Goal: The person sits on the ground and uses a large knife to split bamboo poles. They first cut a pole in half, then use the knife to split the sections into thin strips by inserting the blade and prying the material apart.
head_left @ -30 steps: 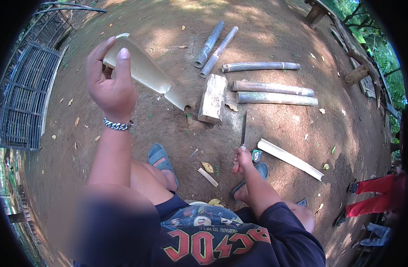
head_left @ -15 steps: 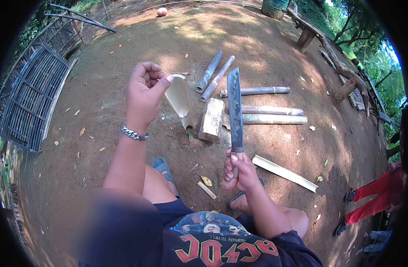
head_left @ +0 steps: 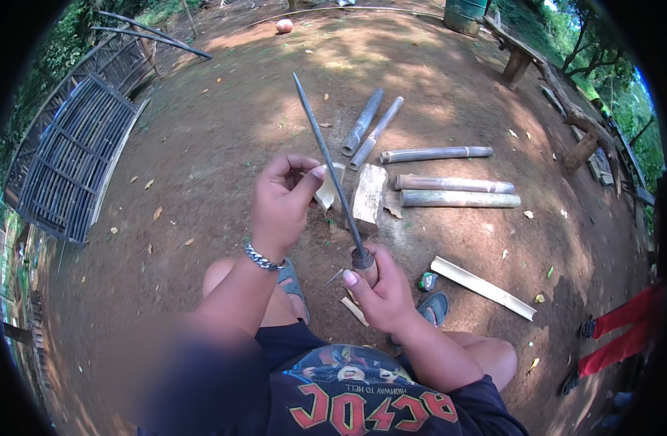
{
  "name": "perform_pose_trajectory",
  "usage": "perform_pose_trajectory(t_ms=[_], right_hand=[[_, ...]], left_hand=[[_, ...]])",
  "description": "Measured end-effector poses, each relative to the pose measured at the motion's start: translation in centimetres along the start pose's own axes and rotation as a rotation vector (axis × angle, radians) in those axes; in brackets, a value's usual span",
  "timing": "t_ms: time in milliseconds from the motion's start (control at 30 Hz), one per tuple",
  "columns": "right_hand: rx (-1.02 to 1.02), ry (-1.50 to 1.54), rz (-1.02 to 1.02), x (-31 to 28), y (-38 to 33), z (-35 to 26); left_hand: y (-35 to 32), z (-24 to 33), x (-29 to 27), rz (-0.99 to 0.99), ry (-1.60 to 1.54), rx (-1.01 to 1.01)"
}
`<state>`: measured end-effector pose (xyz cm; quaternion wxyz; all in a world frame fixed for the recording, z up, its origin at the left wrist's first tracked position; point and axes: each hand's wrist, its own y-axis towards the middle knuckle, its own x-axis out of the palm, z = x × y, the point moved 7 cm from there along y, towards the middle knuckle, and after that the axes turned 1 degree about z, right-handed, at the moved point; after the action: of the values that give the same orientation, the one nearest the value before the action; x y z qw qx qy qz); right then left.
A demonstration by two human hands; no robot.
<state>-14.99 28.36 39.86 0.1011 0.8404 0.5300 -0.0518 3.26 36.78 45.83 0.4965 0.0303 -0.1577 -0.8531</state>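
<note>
My right hand [head_left: 383,289] is wrapped round the wooden handle of a machete [head_left: 319,134]. Its long dark blade points up and to the left, turned almost edge-on, and crosses in front of a pale split bamboo piece [head_left: 326,195]. My left hand [head_left: 286,187], with a chain bracelet at the wrist, pinches the upper end of that piece between thumb and fingers. Part of the bamboo is hidden behind the hand and blade. Just right of the blade a squared wood block [head_left: 368,195] lies on the ground.
Several bamboo lengths [head_left: 439,154] lie beyond and right of the block. A split bamboo half [head_left: 486,288] rests at the right, near a person's red trousers [head_left: 620,327]. A slatted bamboo panel [head_left: 75,156] stands left, a log bench [head_left: 544,65] far right.
The machete has turned from upright and broadside to tilted left and edge-on. My left hand has come lower and nearer the blade with the bamboo piece. The view has shifted slightly.
</note>
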Motion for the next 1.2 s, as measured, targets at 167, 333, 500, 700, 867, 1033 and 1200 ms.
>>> perform_pose_trajectory(t_ms=[167,333,500,700,867,1033,1200], right_hand=[[-0.082,-0.081,0.028,0.4,-0.1,-0.9],[-0.077,-0.112,0.015,0.8,-0.4,-1.0],[-0.080,-0.175,0.003,1.2,-1.0,-1.0],[-0.053,-0.235,-0.018,1.1,-1.4,-1.4],[-0.032,-0.230,-0.020,0.8,-1.3,-1.3],[-0.028,-0.220,-0.034,0.5,-1.2,-1.4],[-0.006,-0.190,-0.094,0.7,-1.2,-1.3]], left_hand=[[-1.2,-0.2,-0.2,0.014,-0.054,0.007],[-2.5,-0.4,-0.7,0.008,-0.063,0.032],[-3.5,-0.6,-0.8,0.037,-0.075,0.054],[-4.4,-0.7,-0.8,0.012,-0.044,0.075],[-4.4,-0.7,-0.2,0.016,-0.085,0.092],[-4.2,-0.9,-0.1,0.015,-0.101,0.109],[-4.3,-0.8,0.0,0.048,-0.127,0.129]])
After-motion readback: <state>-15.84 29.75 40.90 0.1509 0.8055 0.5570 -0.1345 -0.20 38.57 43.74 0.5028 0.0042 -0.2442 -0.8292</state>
